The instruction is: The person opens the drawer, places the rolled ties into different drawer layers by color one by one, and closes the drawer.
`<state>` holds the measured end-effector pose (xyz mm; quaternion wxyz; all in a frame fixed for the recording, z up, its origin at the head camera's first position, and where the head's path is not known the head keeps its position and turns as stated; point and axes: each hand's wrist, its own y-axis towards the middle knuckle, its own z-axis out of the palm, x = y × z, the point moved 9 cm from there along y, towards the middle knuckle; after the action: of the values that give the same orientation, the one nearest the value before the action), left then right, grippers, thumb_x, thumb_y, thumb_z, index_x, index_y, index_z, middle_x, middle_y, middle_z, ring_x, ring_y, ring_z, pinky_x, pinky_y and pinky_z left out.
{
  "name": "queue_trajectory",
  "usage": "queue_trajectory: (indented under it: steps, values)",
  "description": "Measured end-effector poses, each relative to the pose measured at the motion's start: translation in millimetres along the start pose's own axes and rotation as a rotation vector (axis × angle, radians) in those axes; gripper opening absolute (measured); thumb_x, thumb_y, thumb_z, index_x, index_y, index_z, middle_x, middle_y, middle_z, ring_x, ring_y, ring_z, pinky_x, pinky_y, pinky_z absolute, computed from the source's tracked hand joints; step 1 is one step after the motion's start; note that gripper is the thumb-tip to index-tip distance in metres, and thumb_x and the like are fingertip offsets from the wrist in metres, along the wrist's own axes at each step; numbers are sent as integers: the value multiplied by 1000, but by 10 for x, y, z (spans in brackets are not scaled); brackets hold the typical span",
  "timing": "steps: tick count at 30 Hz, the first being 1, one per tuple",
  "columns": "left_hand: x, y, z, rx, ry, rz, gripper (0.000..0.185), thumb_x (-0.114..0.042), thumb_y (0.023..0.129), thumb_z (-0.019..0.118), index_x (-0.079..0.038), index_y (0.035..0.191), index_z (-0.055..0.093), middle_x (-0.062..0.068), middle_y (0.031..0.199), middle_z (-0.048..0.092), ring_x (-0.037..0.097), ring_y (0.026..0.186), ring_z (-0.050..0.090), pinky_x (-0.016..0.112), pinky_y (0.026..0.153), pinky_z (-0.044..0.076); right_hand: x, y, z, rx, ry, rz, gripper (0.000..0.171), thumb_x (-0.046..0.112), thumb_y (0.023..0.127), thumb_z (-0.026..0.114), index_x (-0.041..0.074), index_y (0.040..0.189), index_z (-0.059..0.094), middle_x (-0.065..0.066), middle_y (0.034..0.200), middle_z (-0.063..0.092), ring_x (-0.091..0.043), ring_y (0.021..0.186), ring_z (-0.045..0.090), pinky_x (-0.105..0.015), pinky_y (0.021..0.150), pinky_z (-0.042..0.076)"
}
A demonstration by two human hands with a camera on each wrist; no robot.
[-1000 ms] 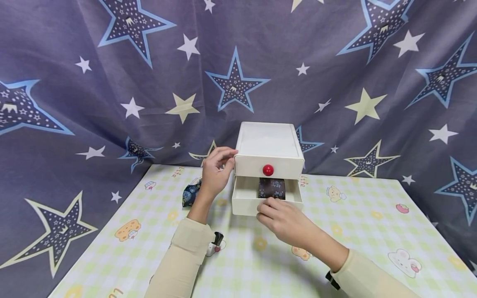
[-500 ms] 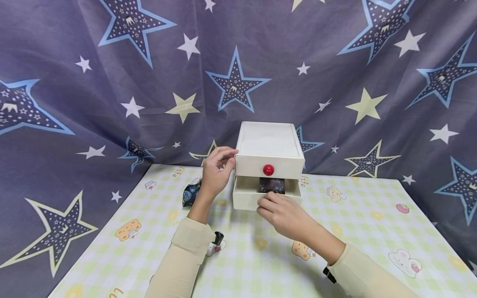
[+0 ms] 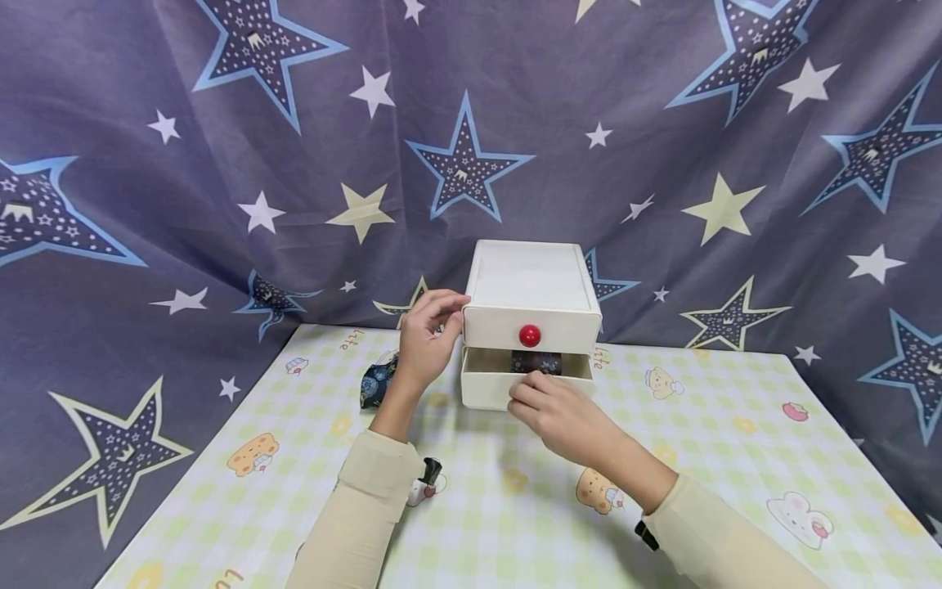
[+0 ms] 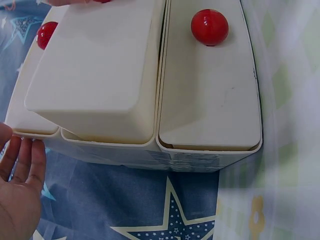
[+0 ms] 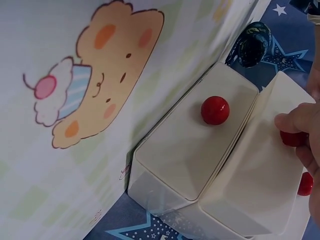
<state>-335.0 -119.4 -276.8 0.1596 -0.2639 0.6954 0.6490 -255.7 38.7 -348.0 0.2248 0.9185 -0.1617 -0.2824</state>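
Observation:
A small white drawer cabinet point(image 3: 528, 282) stands at the back of the table. Its top drawer is closed and bears a red knob point(image 3: 529, 335). The drawer below it point(image 3: 486, 388) sticks out a little, and a dark patterned cloth point(image 3: 536, 361) shows in the narrow gap. My right hand point(image 3: 548, 405) is at this drawer's front; in the right wrist view its fingers point(image 5: 299, 120) pinch that drawer's red knob point(image 5: 291, 139). My left hand point(image 3: 430, 335) rests against the cabinet's upper left corner, with fairly straight fingers point(image 4: 22, 165) in the left wrist view.
A rolled dark blue floral cloth point(image 3: 377, 383) lies on the table left of the cabinet. A small white, black and red object point(image 3: 425, 483) sits by my left sleeve. The checked tablecloth point(image 3: 736, 458) has cartoon prints, and a star-patterned curtain point(image 3: 221, 164) hangs behind.
The drawer has slid back into the cabinet under my right hand, so less of the dark cloth shows. My left hand has stayed at the cabinet's corner.

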Motion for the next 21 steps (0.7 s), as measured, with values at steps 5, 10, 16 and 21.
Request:
queue_trajectory:
  steps: [5,10,16,21]
  values:
    - [0,2,-3,-2,-1,1,20,21,90,60,20,108,68,35,110,61,43,99,65,49,86,61,-40,2,26,9,-7,5,22,-2,95,54,6,101,74,-2,104,66,-21,100,56,-29,88,53]
    - [3,-1,-4,-4,-3,-1,20,21,90,59,20,108,68,35,110,62,43,98,65,50,86,61,-83,0,58,10,14,13,18,2,95,58,7,100,74,-3,105,67,-21,101,57,-29,89,54]
    - [3,-5,-1,-2,-8,-4,20,21,90,59,21,108,67,35,110,61,43,100,64,56,86,59,-124,7,95,23,11,24,12,4,94,66,8,100,75,-2,107,68,-21,102,57,-30,92,53]
    - [9,-5,0,0,-3,-9,20,20,90,59,20,109,68,34,111,61,43,100,64,48,87,60,-158,8,137,40,8,34,15,0,91,70,7,103,77,-3,108,69,-21,103,58,-30,93,53]
